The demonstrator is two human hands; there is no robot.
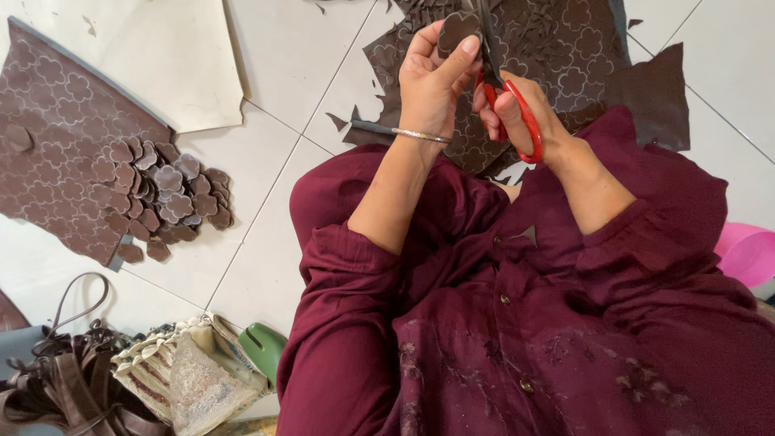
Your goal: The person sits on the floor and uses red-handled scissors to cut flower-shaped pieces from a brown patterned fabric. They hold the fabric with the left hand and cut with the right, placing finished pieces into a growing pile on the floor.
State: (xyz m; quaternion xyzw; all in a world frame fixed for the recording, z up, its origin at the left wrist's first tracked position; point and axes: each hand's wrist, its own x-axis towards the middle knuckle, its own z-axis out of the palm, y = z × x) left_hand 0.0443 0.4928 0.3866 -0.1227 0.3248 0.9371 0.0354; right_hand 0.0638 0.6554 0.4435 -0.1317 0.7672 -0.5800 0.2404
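Head view: left hand (432,81) pinches a small brown leather piece (457,31) up top, above the patterned sheet (565,56) on the tiled floor (266,153). Right hand (517,113) grips red-handled scissors (504,89), long axis running up the frame, blades pointing away from the body. Thumb sits right beside the blades — one slip of the piece could nick it. Cut shapes (165,194) heaped well left.

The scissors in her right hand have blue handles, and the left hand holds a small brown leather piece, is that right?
Not quite. The head view shows the scissors have red handles, not blue. They are in the right hand, and the left hand does hold a small brown leather piece.
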